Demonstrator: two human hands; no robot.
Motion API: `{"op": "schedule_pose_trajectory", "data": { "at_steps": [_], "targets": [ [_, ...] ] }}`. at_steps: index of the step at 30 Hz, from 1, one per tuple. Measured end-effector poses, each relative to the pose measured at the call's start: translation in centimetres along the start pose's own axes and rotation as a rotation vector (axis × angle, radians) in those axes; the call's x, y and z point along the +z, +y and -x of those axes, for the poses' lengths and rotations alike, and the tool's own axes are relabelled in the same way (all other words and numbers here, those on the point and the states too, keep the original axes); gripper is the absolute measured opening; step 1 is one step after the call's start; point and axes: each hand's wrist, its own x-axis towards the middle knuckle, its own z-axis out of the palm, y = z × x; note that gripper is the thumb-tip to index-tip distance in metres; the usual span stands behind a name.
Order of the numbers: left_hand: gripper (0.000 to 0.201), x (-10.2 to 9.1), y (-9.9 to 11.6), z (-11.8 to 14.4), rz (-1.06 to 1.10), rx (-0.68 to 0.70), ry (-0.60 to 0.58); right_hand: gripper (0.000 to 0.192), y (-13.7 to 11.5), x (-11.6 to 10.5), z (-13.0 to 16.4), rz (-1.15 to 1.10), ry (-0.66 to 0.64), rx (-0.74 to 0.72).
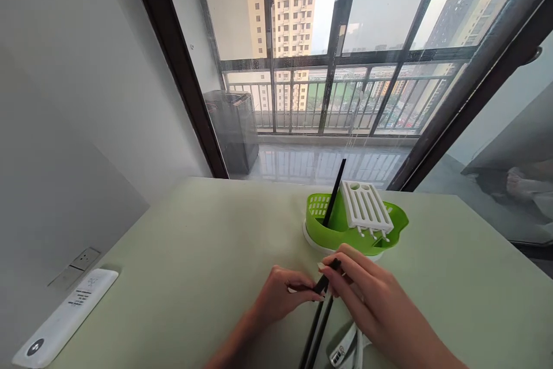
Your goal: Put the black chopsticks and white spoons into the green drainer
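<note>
Both my hands meet near the table's front edge over a few black chopsticks [316, 326] that lie pointing toward me. My left hand [280, 294] pinches them from the left. My right hand [367, 300] grips their upper ends with thumb and fingers. Just beyond the hands stands a green utensil holder [389, 231] on a white base. One black chopstick [334, 190] leans upright in it. A white slotted rack [367, 205] rests tilted across its top.
The pale green table [194, 254] runs up to a large window with a balcony behind. A white remote [64, 314] lies at the left edge by a wall socket [84, 258]. A white strap or tag [345, 349] lies under my right wrist.
</note>
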Motion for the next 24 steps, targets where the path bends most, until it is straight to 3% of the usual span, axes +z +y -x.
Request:
{"op": "schedule_pose_trajectory", "data": {
  "at_steps": [6,12,15,20,22,24],
  "targets": [
    [0.021,0.2,0.2,0.0,0.031,-0.01,0.002,0.01,-0.1,-0.6,0.5,0.031,0.121,0.01],
    [0.025,0.1,0.2,-0.2,0.019,0.026,0.041,0.014,-0.3,-1.6,0.4,0.032,0.174,0.018],
    [0.042,-0.4,-0.1,-0.7,0.09,0.048,0.145,0.016,-0.5,-3.4,-0.2,0.008,0.254,0.061],
    [0.054,-1.3,-1.1,-1.9,0.191,-0.02,0.336,0.03,-1.6,-7.9,-2.8,0.064,0.525,0.175],
    [0.056,-1.3,-1.5,-2.1,0.201,-0.049,0.363,0.031,-1.8,-9.3,-4.4,0.057,0.649,0.199],
    [0.056,-1.2,-1.8,-2.3,0.187,-0.063,0.362,0.03,-1.3,-10.1,-6.0,0.054,0.688,0.189]
  ]
}}
